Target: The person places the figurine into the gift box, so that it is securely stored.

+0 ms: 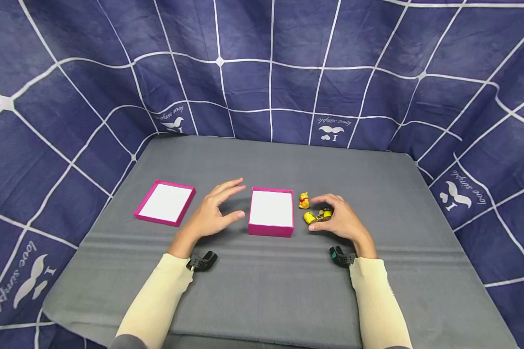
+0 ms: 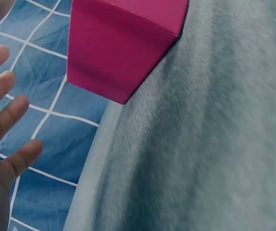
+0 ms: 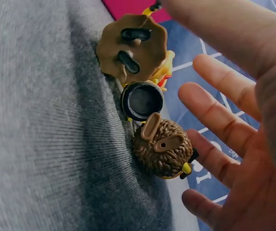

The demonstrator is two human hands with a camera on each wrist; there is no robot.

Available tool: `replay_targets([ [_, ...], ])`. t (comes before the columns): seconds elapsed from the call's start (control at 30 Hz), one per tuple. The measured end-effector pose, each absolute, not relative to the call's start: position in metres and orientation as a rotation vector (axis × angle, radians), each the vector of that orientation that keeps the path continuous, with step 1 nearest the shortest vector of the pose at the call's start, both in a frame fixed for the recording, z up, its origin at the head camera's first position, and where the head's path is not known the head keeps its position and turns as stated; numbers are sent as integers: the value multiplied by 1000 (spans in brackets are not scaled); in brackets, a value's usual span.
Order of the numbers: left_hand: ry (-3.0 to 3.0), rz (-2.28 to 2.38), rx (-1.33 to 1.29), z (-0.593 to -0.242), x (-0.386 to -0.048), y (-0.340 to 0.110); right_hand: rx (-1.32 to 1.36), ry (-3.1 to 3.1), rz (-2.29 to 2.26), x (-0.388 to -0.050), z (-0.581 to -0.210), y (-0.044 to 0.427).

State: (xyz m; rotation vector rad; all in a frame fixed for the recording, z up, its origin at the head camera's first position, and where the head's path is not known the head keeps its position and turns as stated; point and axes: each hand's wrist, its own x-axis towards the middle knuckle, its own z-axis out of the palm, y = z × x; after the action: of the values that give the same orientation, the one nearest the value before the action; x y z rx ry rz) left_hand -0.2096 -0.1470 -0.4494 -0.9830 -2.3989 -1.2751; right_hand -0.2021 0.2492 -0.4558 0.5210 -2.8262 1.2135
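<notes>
An open pink box (image 1: 270, 230) with a white inside stands between the hands. Just left of it is my left hand (image 1: 209, 213), fingers extended and thumb apart, holding nothing. A small yellow bear figurine in a red shirt (image 1: 304, 200) stands upright to the right of the box. Nearer to me, yellow-and-brown figurines (image 1: 309, 217) lie on their sides. My right hand (image 1: 340, 218) curves around these with thumb and fingers spread. In the right wrist view, a scalloped brown base (image 3: 133, 48), a dark round piece (image 3: 142, 101) and a textured brown base (image 3: 162, 147) face the camera.
A shallow pink lid (image 1: 166, 201) with a white inside lies on the grey cloth-covered table (image 1: 270, 286), left of my left hand. Blue curtains (image 1: 244, 87) with white lines enclose the table's back and sides.
</notes>
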Motion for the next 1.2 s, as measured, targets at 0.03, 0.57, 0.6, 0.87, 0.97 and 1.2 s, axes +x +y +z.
replay_targets([
  [0.03,-2391,-1280,-988,-449,-211,-145,536,-2829,1200,-202,-456,249],
  [0.57,-2459,-1243,-1088,-456,-207,-131,625,-2865,1188,-200,-459,244],
  [0.6,-2462,-1239,-1092,-456,-207,-131,621,-2863,1193,-200,-459,244],
  [0.87,-2482,-1214,-1104,-460,-207,-131,627,-2865,1160,-199,-463,247],
  [0.97,-2496,-1199,-1104,-463,-207,-131,652,-2858,1149,-199,-465,248],
  [1.2,-2530,-1202,-1097,-466,-206,-132,684,-2873,1135,-200,-466,250],
])
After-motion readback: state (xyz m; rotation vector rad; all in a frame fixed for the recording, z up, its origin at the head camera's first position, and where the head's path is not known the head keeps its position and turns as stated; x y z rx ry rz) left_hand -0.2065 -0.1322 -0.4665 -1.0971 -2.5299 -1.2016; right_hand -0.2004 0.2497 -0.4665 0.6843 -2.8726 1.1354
